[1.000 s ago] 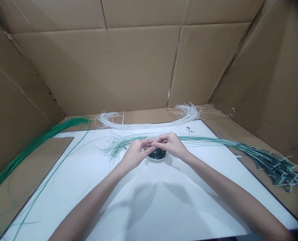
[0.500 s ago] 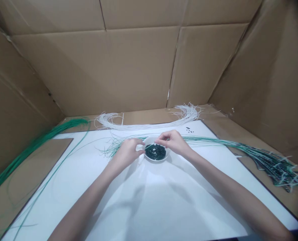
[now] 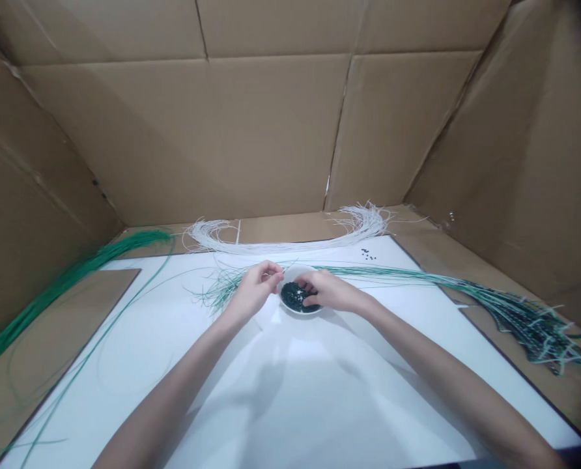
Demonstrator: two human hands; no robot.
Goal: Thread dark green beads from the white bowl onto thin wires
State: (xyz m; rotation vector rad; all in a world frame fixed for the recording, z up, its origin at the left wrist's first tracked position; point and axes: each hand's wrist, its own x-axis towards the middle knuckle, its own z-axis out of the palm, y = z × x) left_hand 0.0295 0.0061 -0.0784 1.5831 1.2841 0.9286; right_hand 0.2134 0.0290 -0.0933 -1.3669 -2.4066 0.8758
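Here, creased cardboard walls (image 3: 271,130) are enclosing a smooth white board (image 3: 310,410). The left hand (image 3: 252,288) is pinching beside, the right hand (image 3: 332,291) curling into, a round bowl (image 3: 299,312) of dark, grainy beads (image 3: 294,298) (whether the right is gripping any, I cannot tell); a wispy, pale strand (image 3: 290,266) is poking from the left pinch.

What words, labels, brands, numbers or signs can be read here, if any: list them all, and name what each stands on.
None: no readable text in view.
Cardboard wall, white board and white bowl: no lettering visible.
Dark pieces in the bowl: too small to tell whether they bear any marks.
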